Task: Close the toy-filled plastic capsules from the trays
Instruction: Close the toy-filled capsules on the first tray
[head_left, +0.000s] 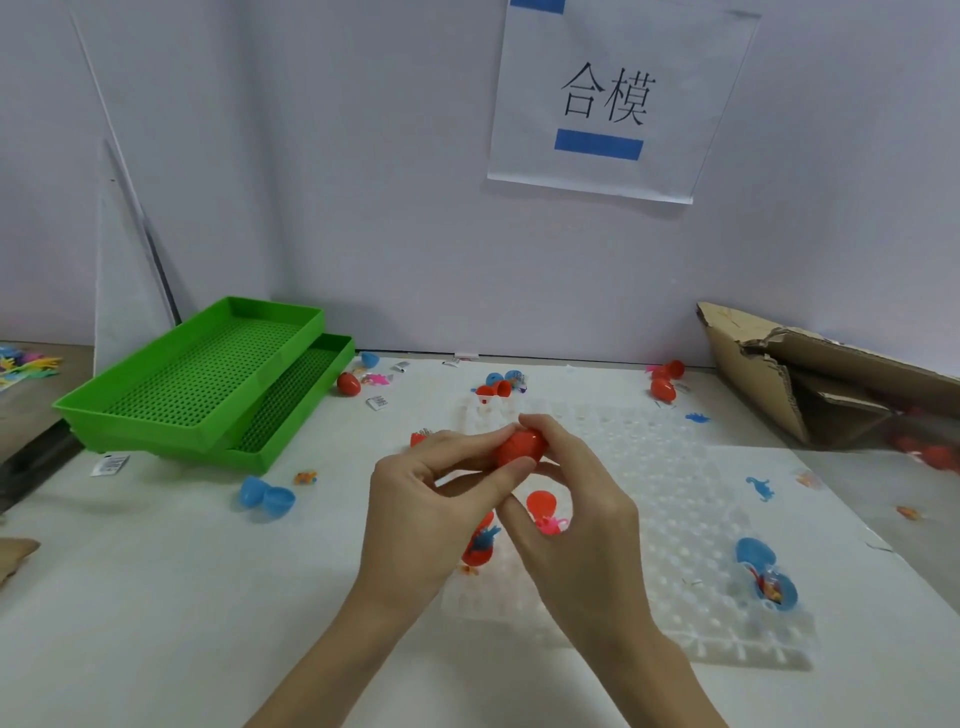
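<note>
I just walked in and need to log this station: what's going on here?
A person is holding a red capsule between the fingers of both the left hand and the right hand, above a white dimpled tray. It looks closed or nearly so. Open capsules with toys still wait: a blue one at the tray's right edge and red ones under the hands. Two empty green trays are stacked at the left.

I count two green trays (208, 384) stacked, one white dimpled tray (691, 499), one cardboard box (810, 374), three open blue capsules (266, 496) (more red ones, some partly hidden).
</note>
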